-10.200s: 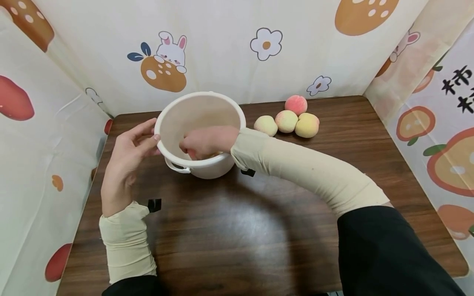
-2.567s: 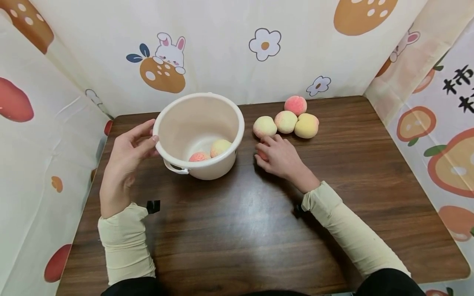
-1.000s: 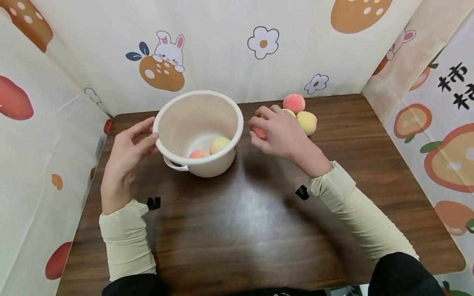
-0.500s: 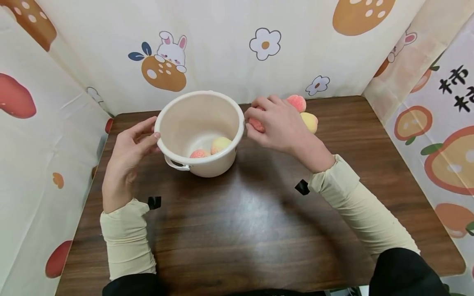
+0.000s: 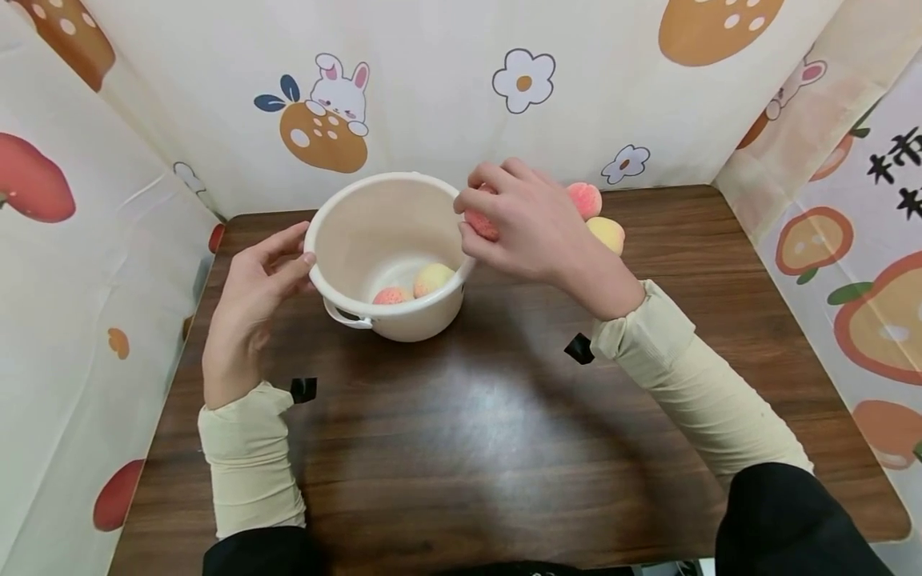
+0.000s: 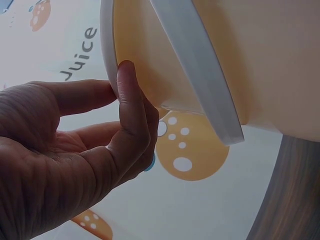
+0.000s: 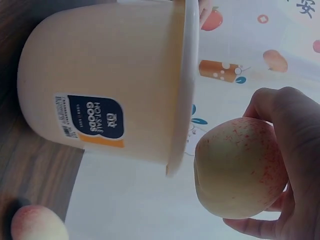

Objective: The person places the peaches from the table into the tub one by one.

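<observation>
A cream plastic bucket (image 5: pixel 403 320) stands upright on the table, a pink peach (image 5: pixel 392 296) and a yellow peach (image 5: pixel 433 279) lying inside it. My left hand (image 5: pixel 252 296) pinches its left rim between thumb and fingers, seen close up in the left wrist view. My right hand (image 5: pixel 533 232) grips a pink-and-cream peach (image 7: pixel 240 167) raised at rim height, overlapping the bucket's right edge in the head view. From the right wrist this peach shows beside the rim, outside the opening.
On the table (image 5: pixel 461 464) behind my right hand sit a pink peach (image 5: pixel 585 200) and a yellow peach (image 5: pixel 607 234); others there are hidden by the hand. Patterned curtains (image 5: pixel 432 96) enclose the back and sides. A hinged handle (image 5: pixel 348 318) hangs on the bucket's front left.
My right hand was inside the bucket earliest, then at a peach on the table. It has since lifted that peach up and left to the bucket's rim. The left hand stays put.
</observation>
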### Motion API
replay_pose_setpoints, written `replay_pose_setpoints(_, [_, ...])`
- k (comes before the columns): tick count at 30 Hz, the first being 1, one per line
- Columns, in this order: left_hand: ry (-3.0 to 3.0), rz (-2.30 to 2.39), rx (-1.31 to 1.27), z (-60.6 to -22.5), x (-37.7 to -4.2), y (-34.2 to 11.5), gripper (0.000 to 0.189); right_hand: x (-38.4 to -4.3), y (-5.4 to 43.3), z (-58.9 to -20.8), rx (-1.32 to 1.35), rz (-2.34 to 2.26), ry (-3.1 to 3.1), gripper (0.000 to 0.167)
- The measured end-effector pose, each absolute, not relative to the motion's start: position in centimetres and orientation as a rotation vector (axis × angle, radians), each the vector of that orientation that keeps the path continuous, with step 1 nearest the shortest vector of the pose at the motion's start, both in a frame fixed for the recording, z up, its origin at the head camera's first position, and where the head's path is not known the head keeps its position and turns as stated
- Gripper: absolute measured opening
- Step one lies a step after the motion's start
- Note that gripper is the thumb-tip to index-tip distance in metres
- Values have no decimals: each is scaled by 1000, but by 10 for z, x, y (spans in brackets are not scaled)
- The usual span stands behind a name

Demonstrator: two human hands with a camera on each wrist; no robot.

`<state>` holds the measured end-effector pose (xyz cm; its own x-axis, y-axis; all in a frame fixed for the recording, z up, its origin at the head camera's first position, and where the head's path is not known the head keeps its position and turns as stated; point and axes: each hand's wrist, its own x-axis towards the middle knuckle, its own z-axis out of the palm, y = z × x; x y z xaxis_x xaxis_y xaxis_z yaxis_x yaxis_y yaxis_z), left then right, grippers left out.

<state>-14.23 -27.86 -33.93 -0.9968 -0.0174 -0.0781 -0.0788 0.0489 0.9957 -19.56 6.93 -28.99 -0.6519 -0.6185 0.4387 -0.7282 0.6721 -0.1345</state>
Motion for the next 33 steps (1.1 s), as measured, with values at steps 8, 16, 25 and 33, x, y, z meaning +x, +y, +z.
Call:
replay_pose_setpoints(8, [2224,2147,-94,-339,-141,-283,61,-199,47,-278,1167,392,-2534,23])
replay_pose_setpoints(16, [2208,2155,-91,-342,-141,-284,62,-206,25,-281,1272,386,-2551,23])
replay_pose_setpoints(25, [2206,2154,-71,-342,-142,-283,62,-215,6,-291,1355,365,-2640,25])
replay_pose_setpoints(33, [2203,2152,-88,-341,-142,-282,63,-221,-8,-301,1443,308,-2665,25])
